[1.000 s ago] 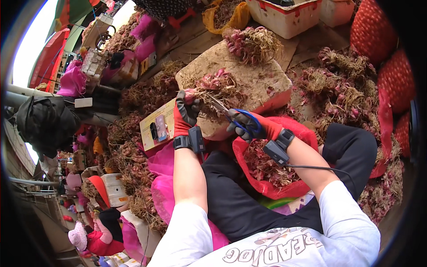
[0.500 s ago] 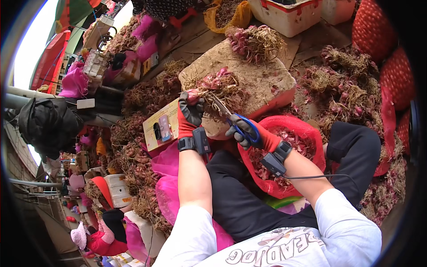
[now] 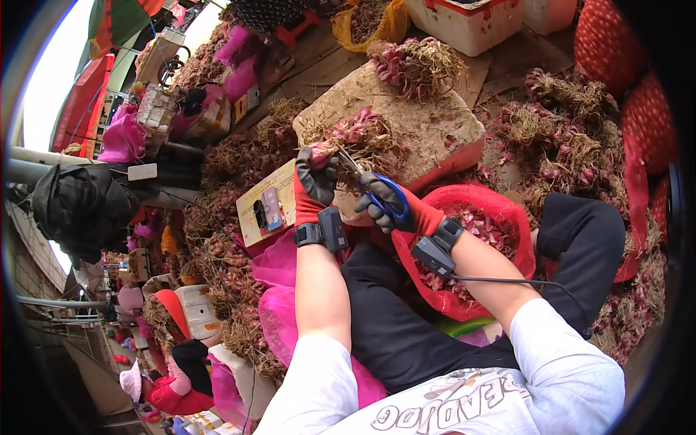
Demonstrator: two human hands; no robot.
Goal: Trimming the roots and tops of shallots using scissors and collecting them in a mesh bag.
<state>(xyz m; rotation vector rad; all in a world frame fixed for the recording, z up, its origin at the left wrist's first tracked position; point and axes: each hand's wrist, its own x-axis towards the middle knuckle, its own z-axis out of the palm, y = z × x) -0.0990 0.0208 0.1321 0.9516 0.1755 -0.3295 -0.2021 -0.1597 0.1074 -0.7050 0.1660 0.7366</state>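
My left hand point(image 3: 315, 185), in a red and dark grey glove, is closed around a pinkish shallot point(image 3: 321, 154). My right hand point(image 3: 400, 209), gloved the same way, grips blue-handled scissors point(image 3: 351, 161) by their loops. The blades reach left to the stem side of the shallot; whether they are parted is too small to tell. Just beyond, a bunch of shallots point(image 3: 366, 132) with dry stalks lies on a dirty foam block point(image 3: 428, 141). Another bunch point(image 3: 413, 69) rests at the block's far edge. Below my right hand, a red mesh bag point(image 3: 523, 243) holds loose shallots.
Heaps of stalked shallots point(image 3: 558, 148) lie to the right, beside full red mesh sacks point(image 3: 609, 47). A phone point(image 3: 272, 209) sits on a yellow box point(image 3: 250, 230) left of my left hand. A white foam box point(image 3: 464, 29) stands at the back. A person in red point(image 3: 174, 395) sits lower left.
My right hand and the scissors have shifted slightly left, bringing the blades closer to the shallot in my left hand. The left hand keeps its hold.
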